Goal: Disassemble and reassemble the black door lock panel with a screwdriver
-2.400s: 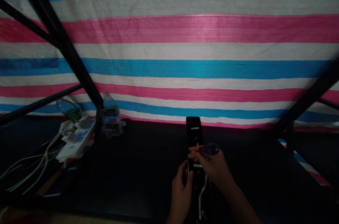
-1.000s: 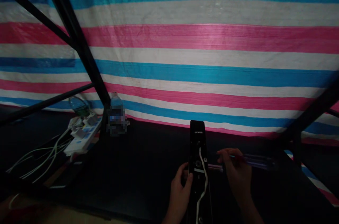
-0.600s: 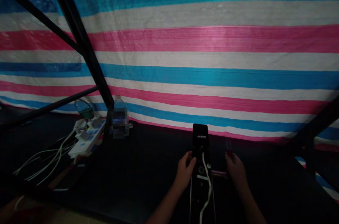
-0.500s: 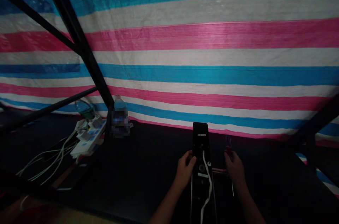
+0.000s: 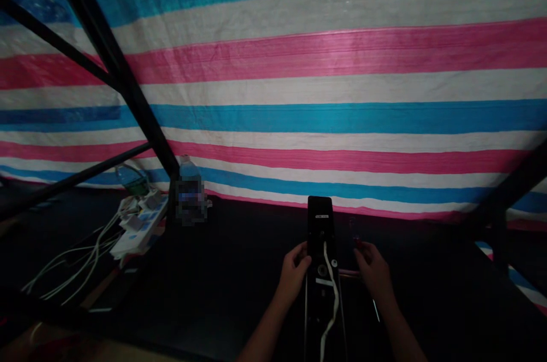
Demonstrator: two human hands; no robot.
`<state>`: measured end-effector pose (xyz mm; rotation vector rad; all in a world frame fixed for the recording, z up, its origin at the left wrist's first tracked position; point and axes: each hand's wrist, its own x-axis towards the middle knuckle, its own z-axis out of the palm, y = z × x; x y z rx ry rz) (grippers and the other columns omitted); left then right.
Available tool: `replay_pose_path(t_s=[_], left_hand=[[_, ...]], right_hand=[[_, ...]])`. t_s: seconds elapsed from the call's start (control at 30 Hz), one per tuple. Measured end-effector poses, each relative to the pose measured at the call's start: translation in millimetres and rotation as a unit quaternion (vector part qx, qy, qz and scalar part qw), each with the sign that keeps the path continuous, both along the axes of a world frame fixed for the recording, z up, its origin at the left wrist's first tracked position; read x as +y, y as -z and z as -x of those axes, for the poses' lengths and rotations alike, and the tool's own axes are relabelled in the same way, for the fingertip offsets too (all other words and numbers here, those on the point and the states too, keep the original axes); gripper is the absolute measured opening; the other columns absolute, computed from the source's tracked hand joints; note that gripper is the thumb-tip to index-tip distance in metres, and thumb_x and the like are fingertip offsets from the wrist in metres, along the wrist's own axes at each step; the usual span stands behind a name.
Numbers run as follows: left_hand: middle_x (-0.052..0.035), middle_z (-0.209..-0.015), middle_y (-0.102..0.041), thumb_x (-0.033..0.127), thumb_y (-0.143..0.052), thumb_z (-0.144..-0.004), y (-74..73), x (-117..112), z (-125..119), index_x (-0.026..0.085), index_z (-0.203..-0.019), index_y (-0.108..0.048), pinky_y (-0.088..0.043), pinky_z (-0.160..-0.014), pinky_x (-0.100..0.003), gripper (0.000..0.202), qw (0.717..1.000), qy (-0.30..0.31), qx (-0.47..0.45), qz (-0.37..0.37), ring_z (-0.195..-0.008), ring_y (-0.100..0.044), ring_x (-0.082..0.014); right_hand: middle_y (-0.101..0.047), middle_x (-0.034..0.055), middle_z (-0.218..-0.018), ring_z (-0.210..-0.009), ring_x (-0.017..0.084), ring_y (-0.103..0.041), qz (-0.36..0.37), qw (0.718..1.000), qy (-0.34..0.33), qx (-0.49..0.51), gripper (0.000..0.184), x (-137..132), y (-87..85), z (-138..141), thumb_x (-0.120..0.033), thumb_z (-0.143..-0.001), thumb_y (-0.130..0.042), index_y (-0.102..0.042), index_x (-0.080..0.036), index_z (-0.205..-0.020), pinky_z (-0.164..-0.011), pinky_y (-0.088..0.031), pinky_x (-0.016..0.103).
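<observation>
Left hand (image 5: 293, 273): closed, fingers wrapped against the left edge of the black electronic lock panel (image 5: 319, 225). Right hand (image 5: 374, 273): closed on a screwdriver (image 5: 376, 310), whose thin metal shaft points toward the near side; the dim handle is hard to make out above the fingers. The panel lies lengthwise on the black table (image 5: 239, 305), between both hands, with a white cable (image 5: 330, 299) running along its face toward the near edge. A pink rod (image 5: 348, 272) lies just right of the panel, beneath the right hand. Far left: a white power strip (image 5: 143, 225), loose white cables (image 5: 72, 273), and two plastic bottles (image 5: 188, 169) (image 5: 130, 181), before a striped tarpaulin (image 5: 342, 117) and black steel struts (image 5: 115, 82)
</observation>
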<state>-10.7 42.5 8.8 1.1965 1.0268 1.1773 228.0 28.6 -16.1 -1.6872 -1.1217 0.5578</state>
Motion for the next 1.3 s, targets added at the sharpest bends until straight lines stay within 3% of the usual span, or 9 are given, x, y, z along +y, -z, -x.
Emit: replay_pose_path(t_s=[0.3,0.5,0.63,0.7,0.77,0.9,1.13,1.3], left_hand=[[-0.0085,-0.103,-0.076,0.040,-0.058,-0.089,-7.0,-5.1,-3.9,0.014,-0.114,-0.072,-0.053,-0.092,-0.037,0.038,1.000,0.006,0.014,-0.028,-0.099,-0.068,-0.0252],[-0.0061,-0.103,-0.072,0.041,-0.057,-0.091,-3.3,-8.2,-4.5,0.018,-0.145,-0.052,-0.053,-0.086,-0.033,0.060,1.000,-0.008,0.013,-0.027,-0.092,-0.065,-0.0212],[-0.0057,-0.103,-0.073,0.046,-0.054,-0.093,-4.4,-9.7,-4.0,0.020,-0.152,-0.044,-0.054,-0.084,-0.033,0.065,0.999,0.011,0.006,-0.036,-0.090,-0.066,-0.0212],[-0.0064,-0.104,-0.076,0.049,-0.054,-0.094,-5.4,-8.7,-3.1,0.020,-0.152,-0.044,-0.054,-0.089,-0.035,0.066,0.999,0.018,0.004,-0.035,-0.094,-0.068,-0.0227],[-0.0084,-0.118,-0.075,0.051,-0.055,-0.093,-5.6,-6.7,-2.0,0.021,-0.150,-0.047,-0.052,-0.098,-0.038,0.065,0.999,0.020,-0.011,-0.035,-0.106,-0.069,-0.0253],[-0.0086,-0.145,-0.061,0.055,-0.061,-0.090,-3.0,-1.8,-0.6,0.026,-0.142,-0.058,-0.047,-0.110,-0.041,0.060,0.998,0.012,-0.046,-0.033,-0.129,-0.060,-0.0288],[-0.0133,-0.138,-0.066,0.059,-0.065,-0.087,1.6,1.1,0.5,0.021,-0.146,-0.054,-0.056,-0.098,-0.042,0.070,0.996,0.031,-0.081,0.000,-0.115,-0.069,-0.0307],[-0.0131,-0.134,-0.068,0.062,-0.070,-0.082,0.5,1.3,1.5,0.022,-0.141,-0.059,-0.057,-0.092,-0.040,0.072,0.994,0.026,-0.100,0.019,-0.110,-0.070,-0.0303]], right_hand=[[-0.075,0.0080,-0.078,-0.072,0.028,-0.072,0.015,0.998,-0.028,-0.053,0.039,-3.5,-1.9,3.4,-0.054,-0.077,-0.057,-0.066,-0.021,-0.095,-0.065,-0.052,0.035],[-0.077,0.0106,-0.089,-0.081,0.028,-0.073,0.002,0.998,-0.040,-0.058,0.039,-4.5,-0.8,5.1,-0.053,-0.078,-0.056,-0.065,-0.021,-0.098,-0.069,-0.054,0.035],[-0.076,0.0093,-0.085,-0.077,0.028,-0.073,0.009,0.996,-0.039,-0.076,0.038,-3.1,1.0,6.7,-0.051,-0.080,-0.055,-0.065,-0.021,-0.100,-0.065,-0.054,0.035],[-0.076,0.0079,-0.083,-0.074,0.027,-0.073,0.013,0.995,-0.044,-0.087,0.035,-2.6,1.0,8.3,-0.049,-0.082,-0.054,-0.065,-0.021,-0.100,-0.063,-0.053,0.035],[-0.075,0.0063,-0.082,-0.072,0.026,-0.072,0.008,0.994,-0.054,-0.093,0.033,-2.6,-0.2,10.5,-0.048,-0.084,-0.053,-0.065,-0.022,-0.100,-0.063,-0.053,0.034],[-0.076,0.0050,-0.083,-0.072,0.026,-0.073,0.005,0.993,-0.076,-0.085,0.030,-3.3,-3.8,14.1,-0.047,-0.086,-0.052,-0.066,-0.024,-0.100,-0.063,-0.053,0.033],[-0.077,0.0059,-0.085,-0.078,0.028,-0.074,0.008,0.996,-0.077,-0.053,0.032,-3.4,-2.0,14.6,-0.048,-0.087,-0.053,-0.066,-0.023,-0.103,-0.068,-0.055,0.037],[-0.077,0.0048,-0.087,-0.077,0.027,-0.074,0.001,0.996,-0.087,-0.032,0.030,-3.1,-2.5,15.3,-0.047,-0.088,-0.054,-0.067,-0.024,-0.101,-0.067,-0.055,0.036]])
